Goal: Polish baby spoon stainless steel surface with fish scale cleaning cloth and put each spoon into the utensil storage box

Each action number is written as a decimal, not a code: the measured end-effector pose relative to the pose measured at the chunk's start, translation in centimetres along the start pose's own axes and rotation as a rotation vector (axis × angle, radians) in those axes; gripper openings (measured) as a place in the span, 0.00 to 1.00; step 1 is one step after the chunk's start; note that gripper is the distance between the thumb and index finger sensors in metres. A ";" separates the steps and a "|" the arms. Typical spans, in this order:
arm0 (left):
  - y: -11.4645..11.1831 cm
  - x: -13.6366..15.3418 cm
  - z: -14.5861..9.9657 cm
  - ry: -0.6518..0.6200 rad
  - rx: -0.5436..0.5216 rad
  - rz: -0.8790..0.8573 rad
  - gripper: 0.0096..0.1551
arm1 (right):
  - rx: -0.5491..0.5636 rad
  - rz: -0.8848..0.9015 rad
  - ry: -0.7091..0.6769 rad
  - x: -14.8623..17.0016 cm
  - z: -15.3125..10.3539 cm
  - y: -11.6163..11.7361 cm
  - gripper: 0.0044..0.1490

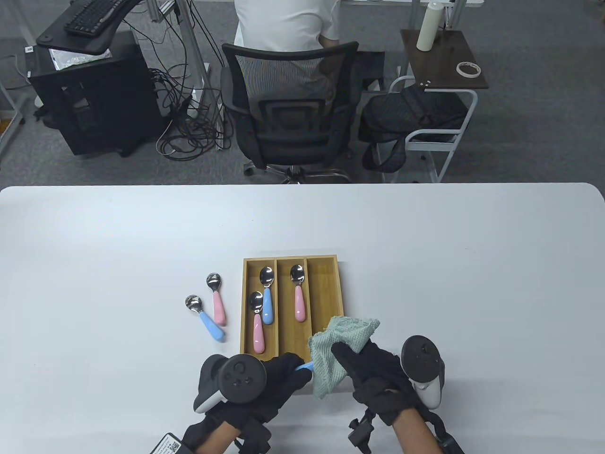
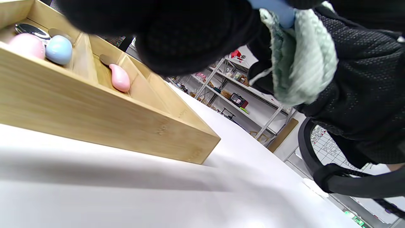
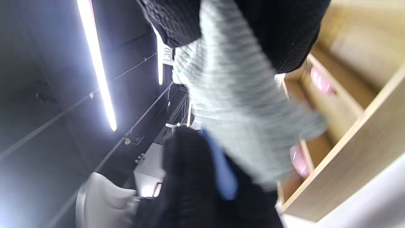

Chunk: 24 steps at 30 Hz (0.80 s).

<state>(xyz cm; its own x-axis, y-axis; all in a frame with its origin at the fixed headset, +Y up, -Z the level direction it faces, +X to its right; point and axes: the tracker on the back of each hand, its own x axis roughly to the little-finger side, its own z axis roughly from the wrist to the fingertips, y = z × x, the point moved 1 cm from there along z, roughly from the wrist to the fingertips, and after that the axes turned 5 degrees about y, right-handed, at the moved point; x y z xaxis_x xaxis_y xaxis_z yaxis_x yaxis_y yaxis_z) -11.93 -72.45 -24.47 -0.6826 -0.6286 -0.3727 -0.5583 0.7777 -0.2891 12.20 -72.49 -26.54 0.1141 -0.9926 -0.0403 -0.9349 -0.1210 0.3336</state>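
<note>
My left hand (image 1: pixel 279 378) grips the blue handle of a baby spoon (image 1: pixel 305 366) just in front of the wooden utensil box (image 1: pixel 248 302). My right hand (image 1: pixel 368 369) holds the pale green cloth (image 1: pixel 342 350) wrapped over the spoon's bowl, which is hidden. In the box lie a pink spoon (image 1: pixel 257 324) and a blue spoon (image 1: pixel 267 295) in the left compartment, and a pink spoon (image 1: pixel 298 293) in the middle one. The right compartment holds no spoon. The left wrist view shows the blue handle (image 2: pixel 278 11) going into the cloth (image 2: pixel 300 63).
Left of the box a pink spoon (image 1: pixel 216 299) and a blue spoon (image 1: pixel 205 319) lie on the white table (image 1: pixel 472 265). Beyond the table's far edge stands an office chair (image 1: pixel 290 109) with a person seated behind it.
</note>
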 end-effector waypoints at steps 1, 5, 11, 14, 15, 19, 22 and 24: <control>-0.1 0.0 0.1 0.008 0.009 -0.004 0.35 | 0.012 -0.018 0.012 0.3 0.2 -0.1 0.35; -0.4 0.0 0.1 0.008 0.027 0.018 0.34 | 0.056 -0.079 0.027 0.6 0.4 -0.2 0.37; -0.6 0.0 0.2 0.009 0.047 0.019 0.34 | 0.096 -0.121 0.048 1.2 0.7 -0.4 0.39; -0.7 0.0 0.3 0.006 0.047 0.012 0.34 | 0.152 -0.163 0.034 0.9 0.6 -0.5 0.38; -0.7 -0.1 0.3 0.004 0.046 0.009 0.34 | 0.159 -0.177 0.028 0.8 0.5 -0.5 0.37; -0.5 -0.1 0.1 -0.004 0.041 -0.001 0.34 | 0.131 -0.181 0.015 0.3 0.2 -0.2 0.34; -0.3 0.2 0.2 0.004 0.047 -0.019 0.34 | 0.064 -0.157 0.012 0.4 0.3 0.0 0.33; -0.3 0.4 0.2 0.008 0.053 -0.010 0.34 | -0.023 -0.106 0.012 0.6 0.6 0.1 0.34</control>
<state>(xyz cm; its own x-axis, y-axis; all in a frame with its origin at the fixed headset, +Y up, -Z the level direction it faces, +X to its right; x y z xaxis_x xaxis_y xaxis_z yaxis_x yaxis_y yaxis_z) -11.96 -72.89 -24.73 -0.6807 -0.6365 -0.3627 -0.5398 0.7705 -0.3390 11.96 -73.08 -27.07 0.2159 -0.9743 -0.0650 -0.9093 -0.2248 0.3501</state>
